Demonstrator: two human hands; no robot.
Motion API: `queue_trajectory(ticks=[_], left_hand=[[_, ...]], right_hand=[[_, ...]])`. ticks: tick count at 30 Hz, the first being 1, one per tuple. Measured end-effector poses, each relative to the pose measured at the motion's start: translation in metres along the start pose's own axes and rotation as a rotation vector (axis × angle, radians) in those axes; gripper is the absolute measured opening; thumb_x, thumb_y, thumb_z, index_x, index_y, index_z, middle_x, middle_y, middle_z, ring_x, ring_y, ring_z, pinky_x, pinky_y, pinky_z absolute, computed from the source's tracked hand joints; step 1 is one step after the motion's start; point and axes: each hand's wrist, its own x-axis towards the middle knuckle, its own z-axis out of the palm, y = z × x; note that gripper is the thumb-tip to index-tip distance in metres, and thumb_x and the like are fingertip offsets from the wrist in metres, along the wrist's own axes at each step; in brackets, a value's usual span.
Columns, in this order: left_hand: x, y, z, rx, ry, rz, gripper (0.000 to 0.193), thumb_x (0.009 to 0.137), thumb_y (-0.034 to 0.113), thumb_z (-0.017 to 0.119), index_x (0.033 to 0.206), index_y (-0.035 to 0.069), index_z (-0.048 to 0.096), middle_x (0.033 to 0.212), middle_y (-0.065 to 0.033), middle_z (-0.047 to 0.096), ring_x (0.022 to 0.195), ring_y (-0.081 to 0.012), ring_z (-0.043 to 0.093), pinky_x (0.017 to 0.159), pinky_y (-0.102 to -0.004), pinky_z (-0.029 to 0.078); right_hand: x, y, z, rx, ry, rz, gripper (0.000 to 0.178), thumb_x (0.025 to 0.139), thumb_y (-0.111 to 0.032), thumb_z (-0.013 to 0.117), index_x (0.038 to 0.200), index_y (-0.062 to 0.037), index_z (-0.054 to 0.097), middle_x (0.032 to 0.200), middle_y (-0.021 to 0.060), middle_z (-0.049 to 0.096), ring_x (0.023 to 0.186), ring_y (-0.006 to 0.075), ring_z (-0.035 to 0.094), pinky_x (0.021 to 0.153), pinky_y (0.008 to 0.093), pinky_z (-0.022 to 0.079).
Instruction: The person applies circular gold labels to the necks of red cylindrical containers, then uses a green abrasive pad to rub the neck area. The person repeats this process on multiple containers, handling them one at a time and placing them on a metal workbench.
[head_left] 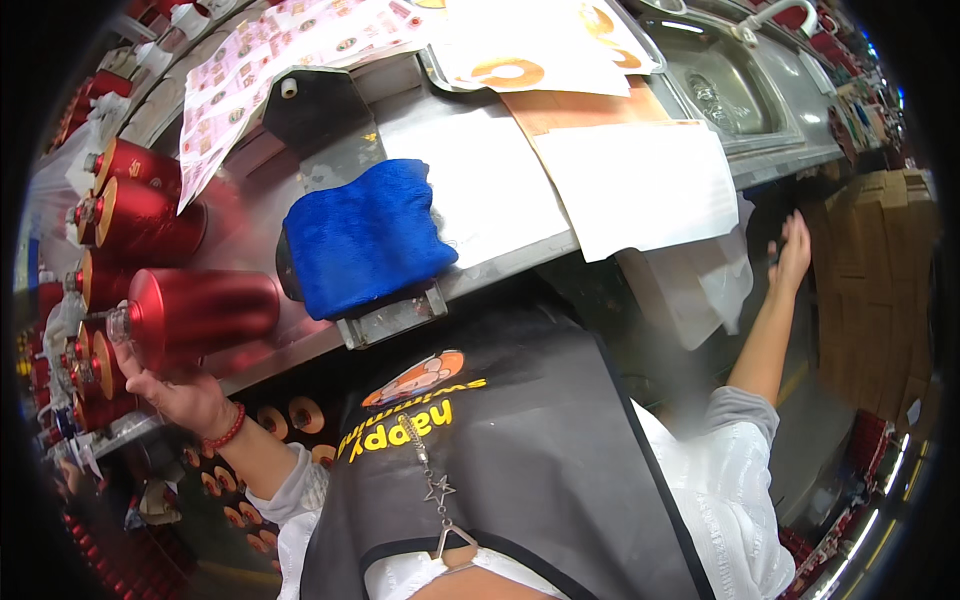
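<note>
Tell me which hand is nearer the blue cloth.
Left. The left hand, at the neck of a red bottle, is left of the blue cloth; the right hand is much farther off to its right, beside the brown cardboard.

A bottle (pixel 205 312) lies with its neck at a person's left hand (pixel 185 395), more bottles (pixel 150 220) to its left and behind it, and a cloth (pixel 370 240) to its right at the near edge of a workbench (pixel 515 260). Papers (pixel 650 185) lie right of the cloth, before a sink (pixel 735 90) at the far right. Cardboard (pixel 875 290) stands right of the person's right hand (pixel 793 252).
</note>
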Motion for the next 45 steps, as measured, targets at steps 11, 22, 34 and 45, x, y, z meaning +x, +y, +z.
queue_trajectory(ticks=[11,22,34,45], left_hand=[[-0.028,0.033,0.068,0.534,-0.086,0.834,0.043,0.102,0.022,0.046,0.123,-0.016,0.05,0.134,-0.0352,0.051,0.125,-0.0442,0.054,0.111,-0.0519,0.042],[-0.037,0.009,0.236,0.38,-0.77,0.295,0.018,0.09,0.01,0.064,0.105,0.0,0.068,0.094,-0.0122,0.07,0.076,-0.0261,0.064,0.07,-0.0315,0.049],[-0.06,-0.085,0.352,-0.212,-0.699,-1.26,0.043,0.105,0.039,0.05,0.121,0.0,0.056,0.12,-0.0128,0.059,0.105,-0.0297,0.061,0.087,-0.0383,0.054],[-0.066,-0.109,0.368,-0.016,-0.609,-1.226,0.027,0.099,0.011,0.058,0.119,-0.006,0.054,0.109,-0.019,0.064,0.096,-0.0272,0.071,0.06,-0.0264,0.056]], right_hand=[[-0.169,-0.194,0.307,-0.768,-0.861,-1.2,0.032,0.09,-0.01,0.069,0.122,-0.0113,0.071,0.143,0.0084,0.053,0.129,0.0277,0.051,0.104,0.0386,0.049],[-0.152,-0.181,0.311,-0.424,-0.92,-1.243,0.007,0.08,0.002,0.07,0.082,-0.0017,0.063,0.109,0.0077,0.065,0.112,0.0261,0.058,0.093,0.0353,0.05],[-0.143,-0.178,0.291,-0.221,-0.983,-1.111,0.01,0.087,-0.01,0.072,0.089,-0.002,0.067,0.106,0.0043,0.064,0.107,0.0218,0.058,0.088,0.0332,0.048],[-0.089,-0.169,0.31,-0.137,-1.138,-0.488,0.025,0.098,-0.03,0.067,0.098,-0.0046,0.068,0.088,-0.0045,0.063,0.085,0.0089,0.056,0.078,0.0235,0.045]])
